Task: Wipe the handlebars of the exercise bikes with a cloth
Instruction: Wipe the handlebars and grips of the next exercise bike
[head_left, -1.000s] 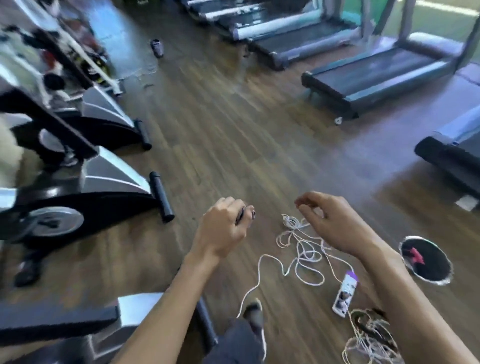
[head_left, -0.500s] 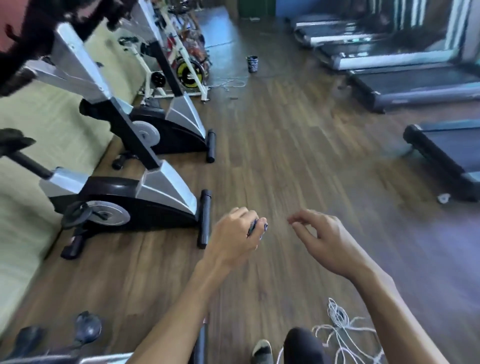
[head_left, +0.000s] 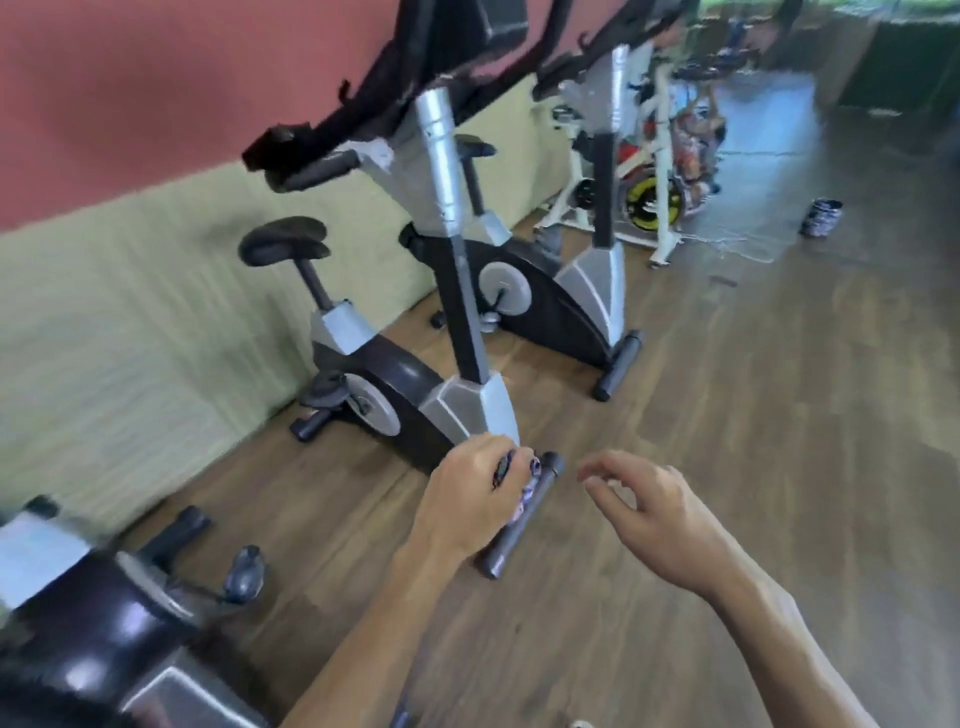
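My left hand (head_left: 475, 501) is curled into a fist around a small dark object with patterned bits; what it is cannot be told. My right hand (head_left: 649, 512) hovers beside it, fingers loosely bent, holding nothing. Both hands hang over the wooden floor in front of a grey and black exercise bike (head_left: 415, 374). Its black handlebars (head_left: 332, 140) rise at the upper left, well above my hands. A second similar bike (head_left: 566, 296) stands behind it. No cloth is plainly visible.
A white spin bike with a yellow wheel (head_left: 649, 200) stands farther back. A dark can (head_left: 821, 218) sits on the floor at the right. Part of a third bike (head_left: 104, 634) fills the lower left. A red and cream wall (head_left: 130, 312) runs along the left.
The view has swung left and up, from the treadmills and white cord on the floor to the row of bikes. Both hands kept their pose; the left stayed clenched.
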